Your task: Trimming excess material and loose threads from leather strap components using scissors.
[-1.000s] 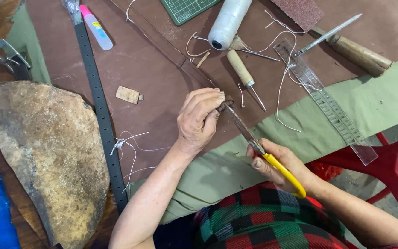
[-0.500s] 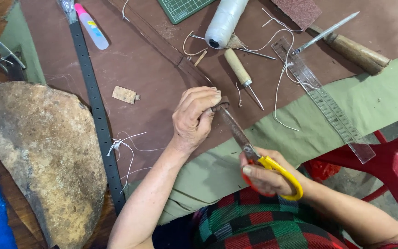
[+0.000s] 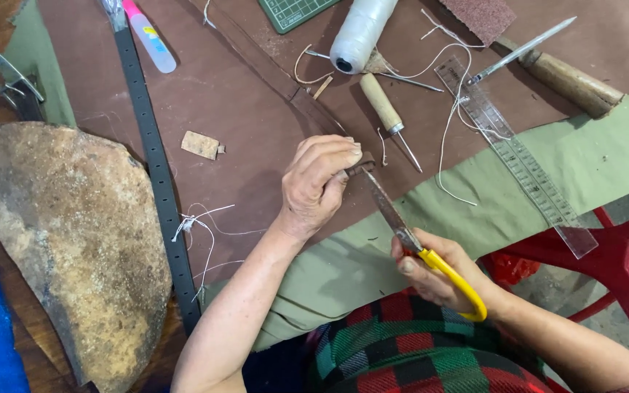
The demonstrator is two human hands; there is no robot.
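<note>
L hand [image 3: 314, 185] pinches brown leather strap [image 3: 314, 113] end near the desk's front edge, steadying it w/ scissors [image 3: 402, 225] at its tip; R hand [image 3: 438, 273] grips yellow handles, blades closed.

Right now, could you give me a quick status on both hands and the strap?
Left hand pinching brown leather strap end. Right hand gripping yellow-handled scissors, blade tips at strap. Awl close by, not touching.
</note>
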